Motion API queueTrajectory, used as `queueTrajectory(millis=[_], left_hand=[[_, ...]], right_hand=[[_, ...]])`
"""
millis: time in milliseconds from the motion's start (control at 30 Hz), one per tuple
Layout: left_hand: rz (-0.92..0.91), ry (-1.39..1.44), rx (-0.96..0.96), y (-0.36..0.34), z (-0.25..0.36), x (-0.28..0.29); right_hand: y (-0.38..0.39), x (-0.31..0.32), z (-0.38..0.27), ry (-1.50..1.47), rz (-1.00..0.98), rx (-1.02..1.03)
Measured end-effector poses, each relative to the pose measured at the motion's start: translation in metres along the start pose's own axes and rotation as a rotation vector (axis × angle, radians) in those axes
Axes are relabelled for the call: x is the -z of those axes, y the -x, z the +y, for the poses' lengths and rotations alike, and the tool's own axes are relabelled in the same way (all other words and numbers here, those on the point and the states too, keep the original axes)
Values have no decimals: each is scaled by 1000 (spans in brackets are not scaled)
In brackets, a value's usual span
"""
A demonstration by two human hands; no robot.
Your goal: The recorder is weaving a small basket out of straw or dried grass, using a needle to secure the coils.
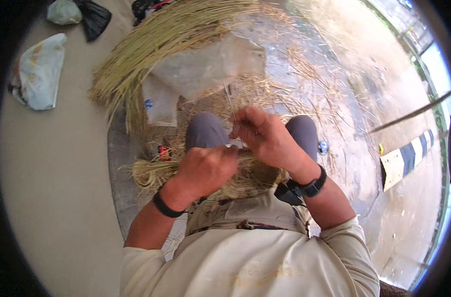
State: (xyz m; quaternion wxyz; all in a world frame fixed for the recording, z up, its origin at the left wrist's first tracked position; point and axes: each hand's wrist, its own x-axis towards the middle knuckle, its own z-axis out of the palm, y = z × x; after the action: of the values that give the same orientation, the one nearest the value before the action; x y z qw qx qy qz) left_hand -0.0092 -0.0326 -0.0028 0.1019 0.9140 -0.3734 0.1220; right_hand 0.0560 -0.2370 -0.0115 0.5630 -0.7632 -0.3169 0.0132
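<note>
A bundle of straw (158, 171) lies across my lap, with a curled loop at its left end. My left hand (205, 168) is closed just above it; its fingertips are turned away, and what they grip is hidden. Slightly higher and to the right, my right hand (265, 136) is bent in a pinch. A thin pale strand (229, 96) rises from its fingertips toward the far side. The two hands are close together between my knees, fingertips nearly meeting.
A large pile of long straw stalks (171, 37) lies at the far left, beside a whitish sack (205, 72). Loose straw (309, 74) litters the ground. Plastic bags (40, 72) sit on the left, and a black-and-white striped block (408, 158) is at the right.
</note>
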Motion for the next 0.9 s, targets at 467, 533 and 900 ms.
queueTrajectory(millis=[467,533,900], left_hand=[[-46,-69,296,67,-65,68],[-52,2,262,52,-56,64],[-126,287,167,-2,-13,38]], right_hand=[[81,191,-15,-668,718,-183],[66,151,-20,-418,699,-281],[55,44,50,-299,-433,-407]])
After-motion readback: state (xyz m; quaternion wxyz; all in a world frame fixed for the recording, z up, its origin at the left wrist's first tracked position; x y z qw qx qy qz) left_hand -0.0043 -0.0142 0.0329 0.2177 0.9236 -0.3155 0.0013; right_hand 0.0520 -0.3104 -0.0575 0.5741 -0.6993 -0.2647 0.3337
